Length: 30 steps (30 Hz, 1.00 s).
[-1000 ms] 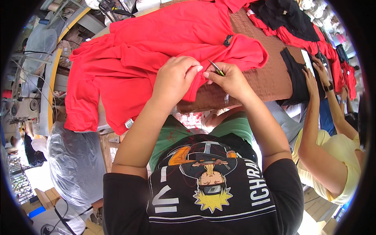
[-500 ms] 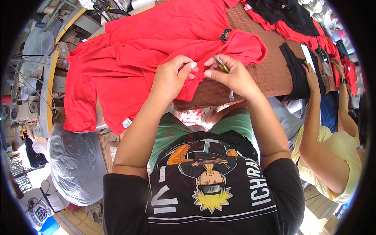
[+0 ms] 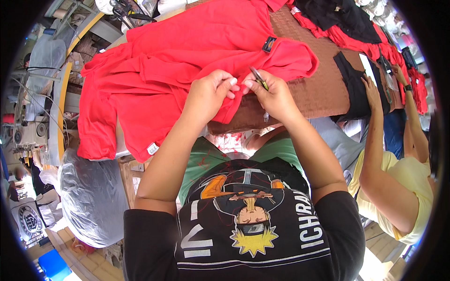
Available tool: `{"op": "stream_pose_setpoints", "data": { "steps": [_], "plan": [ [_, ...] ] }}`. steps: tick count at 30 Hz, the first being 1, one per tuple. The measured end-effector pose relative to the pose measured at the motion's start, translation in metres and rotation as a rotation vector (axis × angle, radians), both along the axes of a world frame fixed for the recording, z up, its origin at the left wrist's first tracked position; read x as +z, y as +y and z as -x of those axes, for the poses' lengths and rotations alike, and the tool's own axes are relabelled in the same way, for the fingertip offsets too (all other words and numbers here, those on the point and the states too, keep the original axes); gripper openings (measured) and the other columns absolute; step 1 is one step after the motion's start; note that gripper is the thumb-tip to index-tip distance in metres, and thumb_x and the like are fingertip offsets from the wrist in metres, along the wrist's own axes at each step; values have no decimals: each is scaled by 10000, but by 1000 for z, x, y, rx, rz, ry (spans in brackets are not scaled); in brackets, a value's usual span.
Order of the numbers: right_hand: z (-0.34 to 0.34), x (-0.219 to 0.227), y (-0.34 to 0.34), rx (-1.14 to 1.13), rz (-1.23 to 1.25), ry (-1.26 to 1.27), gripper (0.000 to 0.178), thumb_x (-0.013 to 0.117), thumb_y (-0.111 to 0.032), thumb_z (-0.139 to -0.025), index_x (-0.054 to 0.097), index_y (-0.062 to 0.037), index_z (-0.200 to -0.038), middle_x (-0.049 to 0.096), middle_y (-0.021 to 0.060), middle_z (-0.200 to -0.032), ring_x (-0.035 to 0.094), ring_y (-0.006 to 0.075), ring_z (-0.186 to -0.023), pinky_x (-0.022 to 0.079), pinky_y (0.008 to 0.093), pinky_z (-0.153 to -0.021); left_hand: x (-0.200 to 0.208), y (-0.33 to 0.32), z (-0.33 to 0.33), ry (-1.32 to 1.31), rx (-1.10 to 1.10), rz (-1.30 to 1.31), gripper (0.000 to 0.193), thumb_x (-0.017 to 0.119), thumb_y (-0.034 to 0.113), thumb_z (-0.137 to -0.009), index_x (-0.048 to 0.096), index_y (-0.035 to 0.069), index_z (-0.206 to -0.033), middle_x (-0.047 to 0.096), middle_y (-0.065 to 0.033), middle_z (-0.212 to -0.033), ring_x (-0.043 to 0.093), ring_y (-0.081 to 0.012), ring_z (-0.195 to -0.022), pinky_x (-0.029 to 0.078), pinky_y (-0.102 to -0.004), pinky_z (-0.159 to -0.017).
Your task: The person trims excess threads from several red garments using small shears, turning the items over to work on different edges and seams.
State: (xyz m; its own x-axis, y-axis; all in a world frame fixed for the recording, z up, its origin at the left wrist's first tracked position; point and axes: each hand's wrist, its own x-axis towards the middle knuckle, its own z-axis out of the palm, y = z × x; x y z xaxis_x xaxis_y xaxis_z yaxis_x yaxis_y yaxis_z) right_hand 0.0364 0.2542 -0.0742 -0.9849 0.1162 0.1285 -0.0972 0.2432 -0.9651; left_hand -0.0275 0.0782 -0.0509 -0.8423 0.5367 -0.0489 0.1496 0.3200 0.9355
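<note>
A red garment (image 3: 173, 56) with a dark label at its collar lies spread and rumpled over the brown-covered table (image 3: 323, 91). At its near edge my left hand (image 3: 209, 95) is closed in a pinch on a bit of the red fabric. Close to the right of it, my right hand (image 3: 275, 97) is closed round small thread snips (image 3: 258, 78). Their dark blades point up and away, and a yellow-green part shows between the fingers. Thumb and forefinger of that hand also meet near the red edge; whether they pinch a thread is too small to tell.
On the right, a co-worker's hand (image 3: 373, 95) rests on black cloth (image 3: 344, 77). More black and red garments (image 3: 344, 23) lie at the far right. Scissors (image 3: 126, 14) lie at the far left. A plastic-covered bundle (image 3: 91, 196) stands left of my legs.
My two hands have come closer together at the red edge. The snips have shifted slightly left in my right hand and point more upward.
</note>
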Motion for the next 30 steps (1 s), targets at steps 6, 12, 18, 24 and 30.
{"op": "stream_pose_setpoints", "data": {
  "steps": [6,12,18,24,30],
  "plan": [
    [-3,18,4,12,-86,-94,124,607,-122,-924,629,-12,-975,662,114,-799,638,158,-768,490,312,-735,-4,-2,-7,271,-77,14,194,691,181,-861,703,9,-952,715,-122,-882,695,-220,-751,533,-312,-688],
    [0,8,4,27,-96,121,156,641,-174,-909,665,-25,-948,672,89,-784,633,158,-743,495,307,-713,5,2,-9,349,-72,177,188,718,157,-833,707,13,-953,700,-119,-887,660,-188,-775,511,-296,-709],
    [-8,14,1,90,8,-251,215,739,-229,-846,704,-21,-886,693,38,-750,585,58,-691,482,255,-640,-1,1,-6,409,-21,108,157,708,130,-849,706,5,-944,700,-87,-831,638,-116,-719,502,-262,-665],
    [-7,2,-7,111,213,-188,126,681,-136,-888,711,-15,-910,699,25,-771,604,57,-736,475,232,-720,19,1,-5,145,-35,134,153,672,139,-886,713,17,-969,696,-49,-806,612,-63,-676,494,-224,-641],
    [-8,8,1,119,266,-144,133,652,-132,-900,703,-11,-920,698,23,-788,604,65,-761,470,237,-744,20,-7,2,-50,-74,91,191,632,141,-918,705,-13,-1004,700,-48,-836,640,-74,-707,518,-218,-667]
  ]
}}
